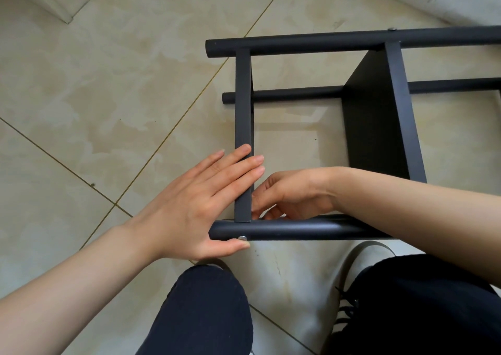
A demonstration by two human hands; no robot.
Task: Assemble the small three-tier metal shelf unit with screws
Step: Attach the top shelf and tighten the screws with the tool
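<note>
Head view: shelf unit (374, 127) lies on its side, two shelves already joined. Left hand (195, 205) presses flat on the end shelf (243, 127), thumb beside a screw (242, 238); right hand (290, 194) curls underneath, grip unclear. More screws likely remain.

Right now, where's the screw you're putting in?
In the head view the screw sits low and centre, in the near side of the nearest black pole, by the left hand's thumb and below the end shelf panel.
</note>
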